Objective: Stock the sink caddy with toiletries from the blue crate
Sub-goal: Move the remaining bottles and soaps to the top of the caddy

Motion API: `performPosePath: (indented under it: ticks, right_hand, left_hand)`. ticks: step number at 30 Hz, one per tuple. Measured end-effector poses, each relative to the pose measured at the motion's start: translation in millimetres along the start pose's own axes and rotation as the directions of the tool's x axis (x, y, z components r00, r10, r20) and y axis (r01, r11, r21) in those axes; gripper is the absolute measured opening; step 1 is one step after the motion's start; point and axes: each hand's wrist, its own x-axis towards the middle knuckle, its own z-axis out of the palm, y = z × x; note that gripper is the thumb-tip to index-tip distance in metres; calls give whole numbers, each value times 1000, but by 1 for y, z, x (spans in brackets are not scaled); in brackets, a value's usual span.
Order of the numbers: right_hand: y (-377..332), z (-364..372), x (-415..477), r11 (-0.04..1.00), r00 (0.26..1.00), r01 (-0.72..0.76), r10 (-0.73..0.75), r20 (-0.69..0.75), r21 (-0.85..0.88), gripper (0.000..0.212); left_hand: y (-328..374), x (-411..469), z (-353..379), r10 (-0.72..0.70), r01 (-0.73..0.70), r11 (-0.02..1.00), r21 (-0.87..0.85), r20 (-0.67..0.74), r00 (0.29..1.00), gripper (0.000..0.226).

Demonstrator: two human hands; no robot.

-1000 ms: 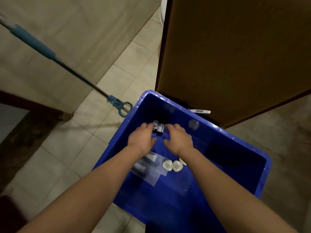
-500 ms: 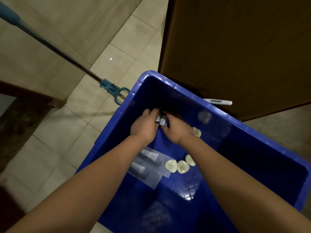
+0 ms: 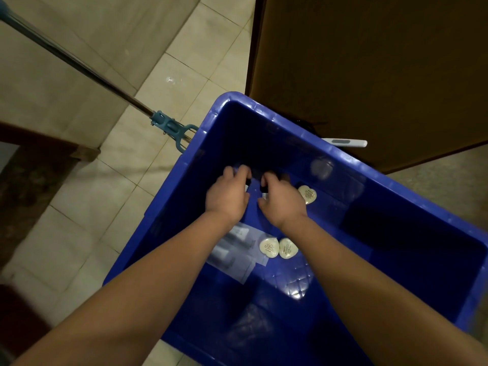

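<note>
Head view: inside blue plastic crate (image 3: 184, 196), your left hand (image 3: 228, 198) and right hand (image 3: 283, 203) each grip small dark bottle (image 3: 263, 188); cream heart-shaped soap (image 3: 307, 194) just right of right hand.

Dim yellowish light — glare on the blue crate (image 3: 297, 285) floor (corners shadowed), edges bowed.

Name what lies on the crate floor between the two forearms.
Two pale heart-shaped packets lie side by side on the floor of the blue crate, with clear sachets beside them reaching under the left forearm. The head view shows it.
</note>
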Motion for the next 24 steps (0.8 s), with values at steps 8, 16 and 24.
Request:
performPosePath:
  ticks: [8,16,24]
  right_hand:
    - [6,3,-24,978,994,-110,107,23,175,42]
    - [7,5,-73,841,964,-266,225,143,472,44]
    - [-1,-11,-138,538,916,-401,226,331,742,11]
  left_hand:
    - [1,-24,1,-101,112,983,-142,82,991,38]
    - [9,-69,8,-239,314,803,-507,209,948,44]
    - [31,-117,-8,-264,452,561,-694,367,892,19]
